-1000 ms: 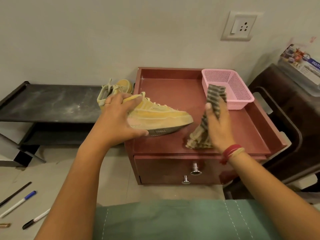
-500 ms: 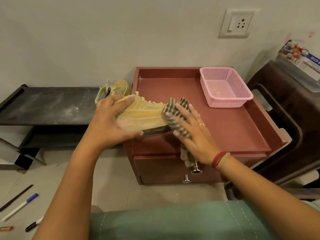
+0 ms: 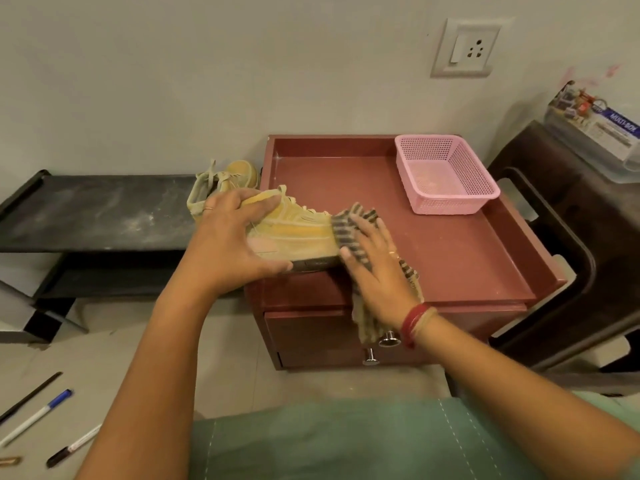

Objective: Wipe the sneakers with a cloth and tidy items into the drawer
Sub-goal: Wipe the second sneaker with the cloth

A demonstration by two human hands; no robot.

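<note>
Lap: a green garment (image 3: pixel 346 441) is filling the bottom centre of the frame.
Floor, lower left: a blue-capped pen (image 3: pixel 38 415), a black marker (image 3: pixel 74 446) and a thin dark stick (image 3: pixel 29 396) are lying side by side on the floor, well apart from the cabinet.
Drawer: the upper drawer (image 3: pixel 311 329) is sitting below the red-brown tabletop at centre frame, its metal knob (image 3: pixel 389 339) showing just beside the cloth's hanging end.
Left hand: the left hand (image 3: pixel 230 249) is gripping the heel end of the sneaker, its fingers (image 3: pixel 258 206) curling over the collar and its thumb lying along the sole.
Right hand: the right hand (image 3: pixel 375 271) is pressing the cloth against the sneaker's toe, its fingers (image 3: pixel 363 230) lying straight and spread; red threads (image 3: pixel 415 323) are circling the wrist.
Cloth: the striped cloth (image 3: pixel 346 233) is covering the toe, and its loose end is hanging over the tabletop's front edge onto the drawer front.
Sneaker: the yellow sneaker (image 3: pixel 294 233) is resting on the left front part of the tabletop (image 3: pixel 450 251), between the two hands.
Second sneaker: the second sneaker (image 3: pixel 225 178) is sitting behind the left hand, on the right end of the black shelf (image 3: pixel 97 209).
Basket: a pink basket (image 3: pixel 446 174) is standing in the tabletop's far right corner.
Right edge: a dark chair (image 3: pixel 571 244) is standing beside the cabinet, carrying a clear box (image 3: pixel 595 133).
Wall, upper right: a socket plate (image 3: pixel 465 48) is showing above the basket.
</note>
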